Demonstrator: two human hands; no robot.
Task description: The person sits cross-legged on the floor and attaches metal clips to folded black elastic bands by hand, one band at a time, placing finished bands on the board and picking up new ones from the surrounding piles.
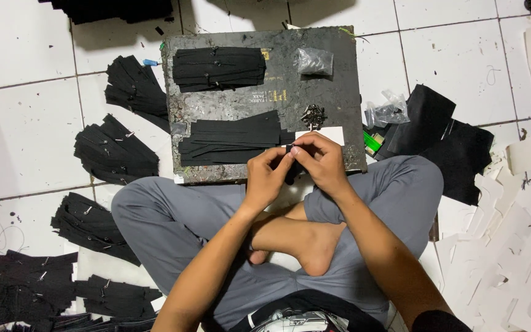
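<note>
Left hand [268, 178] and right hand [319, 161] met fingertip to fingertip, both pinched shut on small black fabric strip [291, 165] at near edge of dark worn square board [333, 98]. Left of hands, flat stack of black strips [232, 140]; above right hand, heap of small metal clips [313, 115]; rightward, green lighter [373, 142].

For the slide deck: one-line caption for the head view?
Seated cross-legged, left hand and right hand pinch a black strip over a dark board amid black strip piles.

strip stacks [219, 67] on board [339, 98], bundles [115, 150] left
</note>
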